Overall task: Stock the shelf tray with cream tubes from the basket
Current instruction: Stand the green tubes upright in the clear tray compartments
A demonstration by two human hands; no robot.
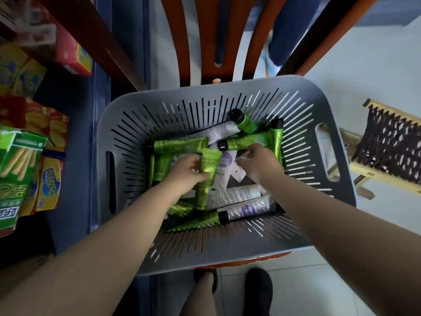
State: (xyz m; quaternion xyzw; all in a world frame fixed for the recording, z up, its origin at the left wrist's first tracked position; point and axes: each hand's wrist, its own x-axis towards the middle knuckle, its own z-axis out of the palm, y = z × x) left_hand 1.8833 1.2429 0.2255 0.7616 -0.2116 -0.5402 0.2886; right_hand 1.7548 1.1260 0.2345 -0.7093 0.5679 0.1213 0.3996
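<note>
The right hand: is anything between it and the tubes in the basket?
Nothing visible. The right hand is already inside the grey basket, its fingers on the white tubes. The left hand grips a green tube.

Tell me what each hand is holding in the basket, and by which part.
The left hand grips a green tube around its upper middle, crimped end up. The right hand curls over white tubes; whether it grips one cannot be told.
</note>
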